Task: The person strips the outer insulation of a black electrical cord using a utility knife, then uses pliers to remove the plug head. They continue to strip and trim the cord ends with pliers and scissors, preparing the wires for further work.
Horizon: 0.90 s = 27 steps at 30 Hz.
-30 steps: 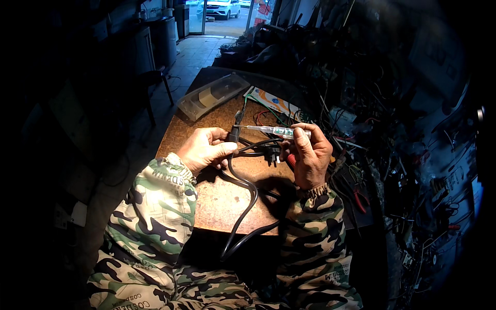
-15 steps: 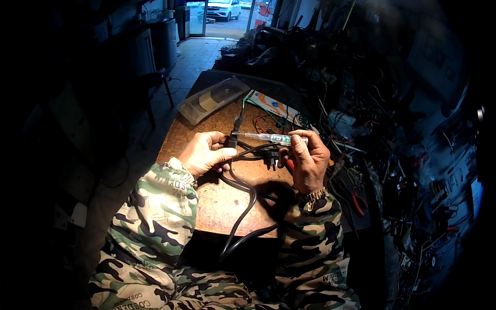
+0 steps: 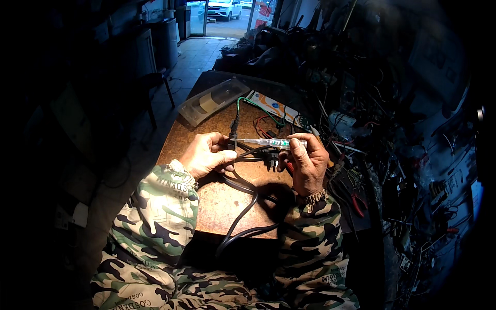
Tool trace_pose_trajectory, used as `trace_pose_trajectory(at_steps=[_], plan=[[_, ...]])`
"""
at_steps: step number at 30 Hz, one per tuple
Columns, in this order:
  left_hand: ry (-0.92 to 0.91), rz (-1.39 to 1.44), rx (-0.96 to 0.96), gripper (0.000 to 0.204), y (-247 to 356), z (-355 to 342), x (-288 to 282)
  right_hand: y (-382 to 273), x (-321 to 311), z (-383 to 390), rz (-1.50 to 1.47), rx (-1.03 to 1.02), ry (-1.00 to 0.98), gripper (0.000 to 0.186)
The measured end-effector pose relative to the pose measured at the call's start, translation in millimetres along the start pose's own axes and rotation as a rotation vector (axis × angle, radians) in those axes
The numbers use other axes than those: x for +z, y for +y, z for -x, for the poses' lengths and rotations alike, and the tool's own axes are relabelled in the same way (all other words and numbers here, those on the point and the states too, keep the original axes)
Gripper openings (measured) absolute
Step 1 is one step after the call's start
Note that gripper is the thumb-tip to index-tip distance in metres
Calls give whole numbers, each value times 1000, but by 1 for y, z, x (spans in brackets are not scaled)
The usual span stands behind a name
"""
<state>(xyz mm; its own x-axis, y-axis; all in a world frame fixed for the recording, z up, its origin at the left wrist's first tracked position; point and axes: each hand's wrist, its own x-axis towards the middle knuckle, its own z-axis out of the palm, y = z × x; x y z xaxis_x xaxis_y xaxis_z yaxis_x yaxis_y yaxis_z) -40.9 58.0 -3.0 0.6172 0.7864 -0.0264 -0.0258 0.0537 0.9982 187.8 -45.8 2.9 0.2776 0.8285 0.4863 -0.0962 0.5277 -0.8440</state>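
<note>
A dim, cluttered workshop surrounds a brown speckled surface (image 3: pixel 217 206) strewn with wires. The left hand (image 3: pixel 206 155) pinches the end of a black cable (image 3: pixel 243 206) that loops down toward the person's lap. The right hand (image 3: pixel 306 164) grips a clear tester screwdriver (image 3: pixel 268 141) by its handle, the tip pointing left to the cable end. A clear plastic box (image 3: pixel 212 101) lies farther back.

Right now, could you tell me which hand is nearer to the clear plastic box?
Left. The left hand lies just below the box, near the board's left side; the right hand, holding the tester screwdriver, sits farther right.
</note>
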Motion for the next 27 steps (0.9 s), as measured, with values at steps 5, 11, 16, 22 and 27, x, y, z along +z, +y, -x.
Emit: trace_pose_trajectory(at_steps=[5,11,16,22,27], plan=[[22,21,-1,32,-1,1,-3,-1,5,-2,-28,17,-12,20],[26,24,-5,32,1,2,-2,1,5,-2,-36,23,-8,20],[-6,43,-4,33,-1,-2,1,-4,1,0,10,24,-1,20],[18,10,-27,34,0,3,-3,1,3,-2,19,30,-4,19],[-1,34,-34,36,0,0,0,2,-1,-1,24,21,-3,20]])
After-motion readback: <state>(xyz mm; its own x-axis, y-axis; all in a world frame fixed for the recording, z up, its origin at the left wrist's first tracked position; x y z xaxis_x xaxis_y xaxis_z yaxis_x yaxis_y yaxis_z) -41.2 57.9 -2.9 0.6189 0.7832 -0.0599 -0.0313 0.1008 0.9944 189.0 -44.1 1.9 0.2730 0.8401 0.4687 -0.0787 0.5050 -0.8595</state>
